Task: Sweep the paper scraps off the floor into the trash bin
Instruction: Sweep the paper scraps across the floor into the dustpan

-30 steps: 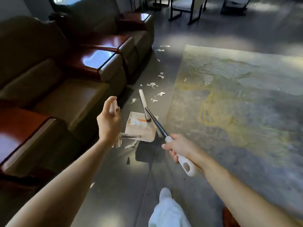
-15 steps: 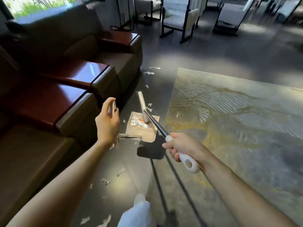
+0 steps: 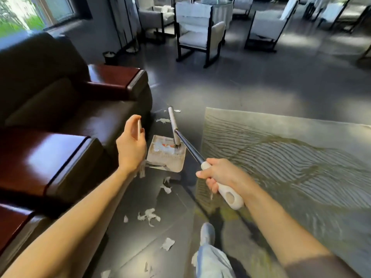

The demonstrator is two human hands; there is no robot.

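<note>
Dark floor [image 3: 261,93] — paper scraps [image 3: 149,216], rug [image 3: 281,157]

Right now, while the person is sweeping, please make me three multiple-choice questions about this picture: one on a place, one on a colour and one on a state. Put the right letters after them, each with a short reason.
1. Where does the dustpan lie?
A. on a table
B. on the dark floor between the armchairs and the rug
C. inside a trash bin

2. What colour is the broom grip in the right hand?
A. white
B. red
C. green

3. In what state is the dustpan?
A. empty
B. holding paper scraps
C. turned upside down

Answers:
1 B: dark floor shows around it, and the rug's edge is to its right.
2 A: the grip below the fingers is white.
3 B: white scraps lie in it by the broom head.
</note>
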